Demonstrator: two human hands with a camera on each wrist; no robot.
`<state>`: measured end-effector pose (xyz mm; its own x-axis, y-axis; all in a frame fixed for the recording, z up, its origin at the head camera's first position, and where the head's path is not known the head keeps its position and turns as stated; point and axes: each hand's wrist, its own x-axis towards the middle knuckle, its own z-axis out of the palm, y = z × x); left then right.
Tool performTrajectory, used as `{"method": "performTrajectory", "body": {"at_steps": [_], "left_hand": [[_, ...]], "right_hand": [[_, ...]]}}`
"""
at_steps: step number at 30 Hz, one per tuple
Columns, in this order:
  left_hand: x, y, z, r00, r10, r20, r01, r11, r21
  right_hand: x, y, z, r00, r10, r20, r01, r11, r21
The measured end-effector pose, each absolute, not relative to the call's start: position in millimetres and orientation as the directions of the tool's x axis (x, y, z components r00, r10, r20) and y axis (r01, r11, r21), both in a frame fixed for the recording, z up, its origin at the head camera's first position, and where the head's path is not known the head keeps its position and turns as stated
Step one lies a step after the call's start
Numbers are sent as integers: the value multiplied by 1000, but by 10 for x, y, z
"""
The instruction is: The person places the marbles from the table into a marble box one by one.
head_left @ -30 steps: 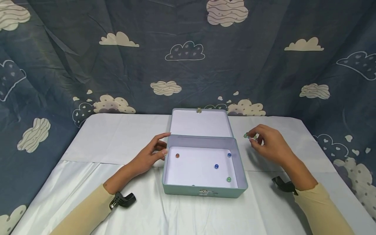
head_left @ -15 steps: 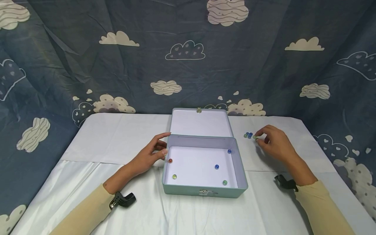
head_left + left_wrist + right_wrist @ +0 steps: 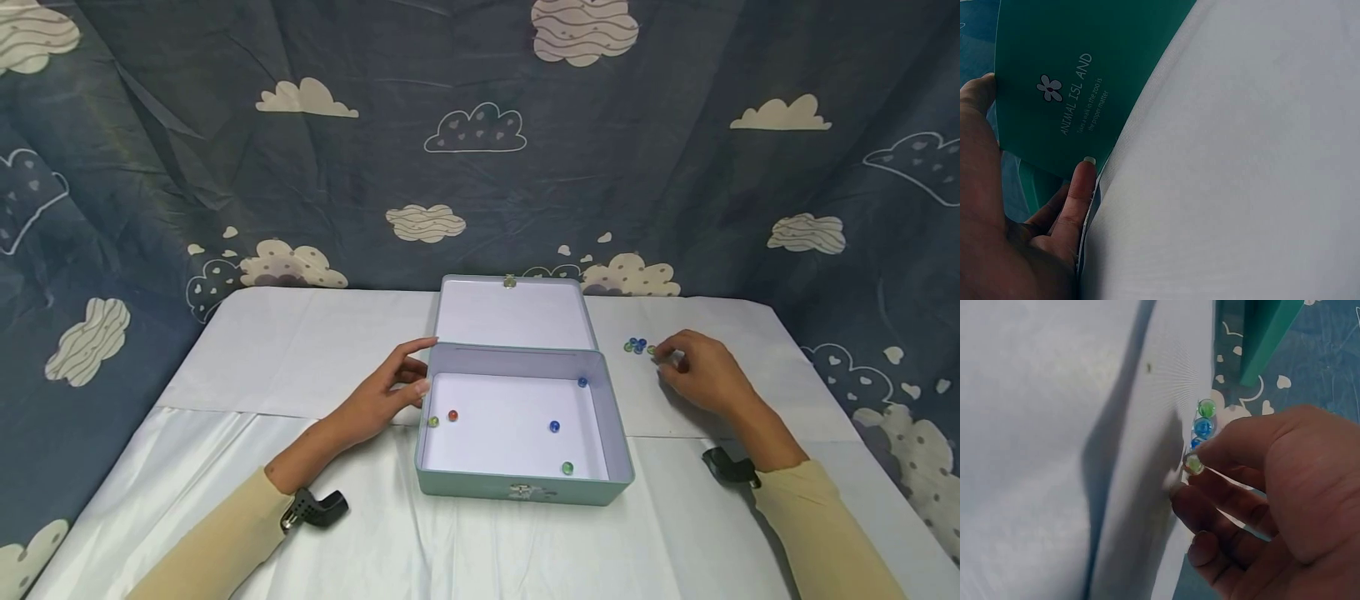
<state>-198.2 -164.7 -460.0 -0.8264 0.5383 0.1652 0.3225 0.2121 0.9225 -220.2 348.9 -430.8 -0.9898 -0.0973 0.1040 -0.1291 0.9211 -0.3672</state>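
An open pale-green tin box (image 3: 480, 485) has its lid (image 3: 510, 312) folded back behind it. Inside lie a red marble (image 3: 452, 415), a yellow-green marble (image 3: 433, 422), a green marble (image 3: 567, 468) and two blue ones. My left hand (image 3: 378, 400) touches the box's left side, fingers extended; the left wrist view shows fingertips on the printed outer wall (image 3: 1079, 81). My right hand (image 3: 697, 371) is down at a small marble cluster (image 3: 637, 343) right of the lid. A green marble (image 3: 1194, 464) is at its fingertips; whether they pinch it I cannot tell.
White cloth (image 3: 315, 333) covers the table. A dark blue curtain with cloud prints (image 3: 480, 183) hangs behind and at both sides. A black strap mount (image 3: 318, 510) sits on each wrist.
My right hand moved slightly right and toward me from the cluster, lower over the cloth. Marbles rolled in the box; the yellow-green one came into view at the left. My left hand stayed put.
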Motion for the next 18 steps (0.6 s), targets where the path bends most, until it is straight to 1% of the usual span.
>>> {"method": "performTrajectory", "body": {"at_steps": [13, 18], "left_hand": [[-1980, -1646, -4594, -829, 535, 163, 317, 208, 925], [-1983, -1644, -4595, -831, 532, 164, 315, 206, 926]], "right_hand": [[-2222, 3503, -4360, -992, -95, 85, -120, 923, -365], [-2216, 3504, -4344, -995, -82, 55, -97, 925, -367]]}}
